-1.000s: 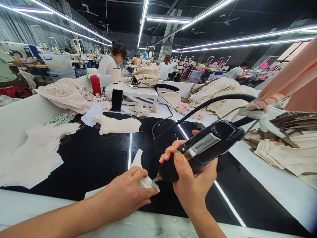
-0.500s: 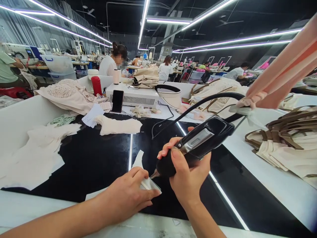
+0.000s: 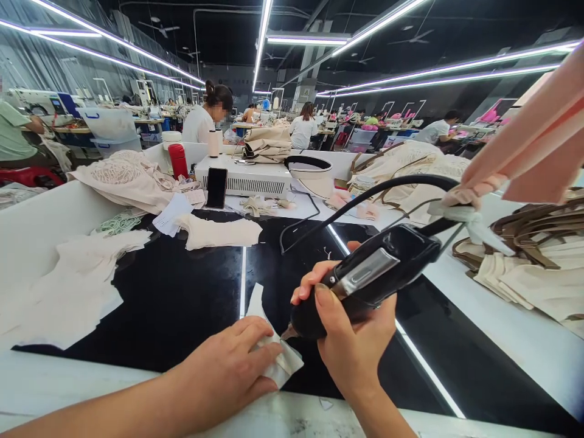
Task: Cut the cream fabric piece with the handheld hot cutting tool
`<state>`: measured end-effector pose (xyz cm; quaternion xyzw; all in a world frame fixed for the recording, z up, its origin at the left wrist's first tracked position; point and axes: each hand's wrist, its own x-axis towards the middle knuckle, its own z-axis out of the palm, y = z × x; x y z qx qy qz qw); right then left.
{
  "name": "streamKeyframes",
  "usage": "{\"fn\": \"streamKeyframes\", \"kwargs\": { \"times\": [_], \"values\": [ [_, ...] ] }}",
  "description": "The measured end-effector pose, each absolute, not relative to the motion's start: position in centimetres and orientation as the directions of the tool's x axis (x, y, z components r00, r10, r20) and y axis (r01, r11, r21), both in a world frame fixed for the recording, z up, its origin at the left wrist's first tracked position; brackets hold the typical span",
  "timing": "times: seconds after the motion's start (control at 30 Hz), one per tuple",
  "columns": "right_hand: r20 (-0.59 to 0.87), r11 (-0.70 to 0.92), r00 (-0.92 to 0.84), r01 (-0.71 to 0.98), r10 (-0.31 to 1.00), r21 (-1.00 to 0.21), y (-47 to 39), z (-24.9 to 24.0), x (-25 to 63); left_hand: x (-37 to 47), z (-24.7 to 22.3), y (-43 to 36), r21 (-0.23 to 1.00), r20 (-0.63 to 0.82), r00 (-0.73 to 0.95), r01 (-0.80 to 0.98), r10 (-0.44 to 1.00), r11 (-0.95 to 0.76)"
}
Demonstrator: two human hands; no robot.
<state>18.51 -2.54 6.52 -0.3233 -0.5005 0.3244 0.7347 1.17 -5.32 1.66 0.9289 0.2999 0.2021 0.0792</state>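
My left hand (image 3: 241, 359), fingers bent and close together, holds a small white fabric piece (image 3: 278, 362) against the black tabletop (image 3: 173, 304). One narrow end of the piece sticks out beyond my fingers, and its lower corner lies under and beside them. Wrapped in my right hand (image 3: 351, 334) is a black corded hand tool (image 3: 365, 280) with a silver plate on its side. Its narrow metal tip (image 3: 289, 332) points down-left at the edge of the fabric piece; I cannot tell if it touches. Pink cloth (image 3: 515, 146) is tied at the tool's rear.
Cut white fabric (image 3: 82, 286) is stacked at left, with another pile (image 3: 223, 232) at the far middle. Behind stand a phone (image 3: 216, 187), a red bottle (image 3: 177, 159) and a white vented box (image 3: 255, 179). Brown-trimmed garments (image 3: 538, 274) lie at right. Several people work beyond.
The fabric piece has flattened and turned under my left hand, whose fingers have loosened from a pinch to pressing down. My right hand and the tool have shifted slightly right and down.
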Motion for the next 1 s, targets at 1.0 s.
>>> {"fn": "streamKeyframes", "kwargs": {
  "times": [1.0],
  "values": [
    [0.529,0.596,0.31,-0.181,0.79,-0.782,-1.4,6.5,17.6,-0.8,0.7,-2.7,0.225,0.33,0.792,0.462,0.513,-0.858]
  ]
}}
